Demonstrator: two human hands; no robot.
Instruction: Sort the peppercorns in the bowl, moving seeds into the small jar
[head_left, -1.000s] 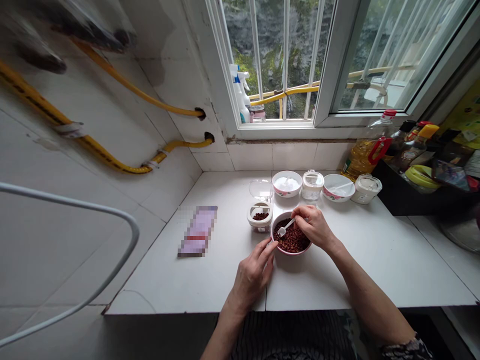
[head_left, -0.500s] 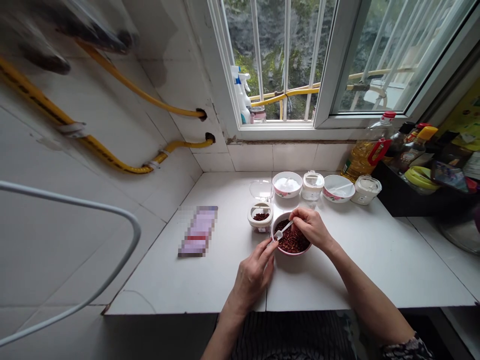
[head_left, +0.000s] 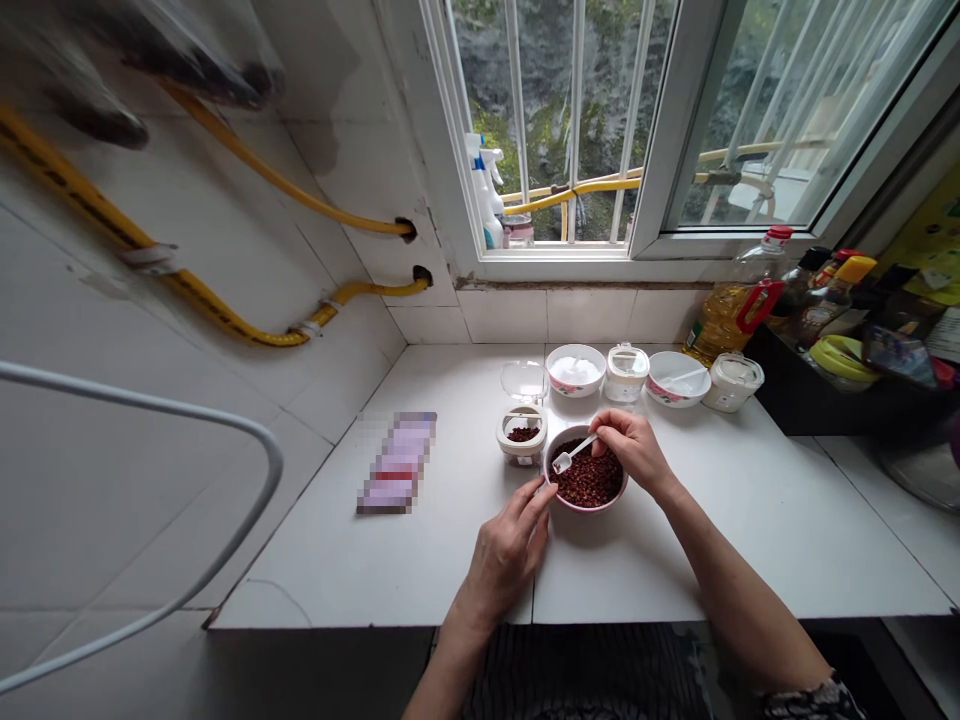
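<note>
My right hand (head_left: 636, 447) is closed on the handle of a small white spoon (head_left: 574, 452). The spoon's scoop hangs over the left part of a bowl (head_left: 590, 510), with a few bits in it. Dark red peppercorns (head_left: 589, 482) fill much of this bowl. At its left rim, the fingers of my left hand (head_left: 510, 545) grip the edge. Just left of the bowl stands a seasoning jar (head_left: 510, 450) with its clear lid (head_left: 524, 379) raised and similar peppercorns inside.
Behind stand a bowl of white powder (head_left: 576, 387), a lidded jar (head_left: 627, 375), another bowl with a white spoon (head_left: 678, 397) and a second lidded jar (head_left: 736, 385). An oil bottle (head_left: 731, 310) and a black bottle rack (head_left: 787, 395) are at right. A blurred purple packet (head_left: 397, 465) lies left.
My right hand and the spoon have shifted slightly right and up, and the scoop has moved away from my left fingertips. My left hand stays at the bowl's rim.
</note>
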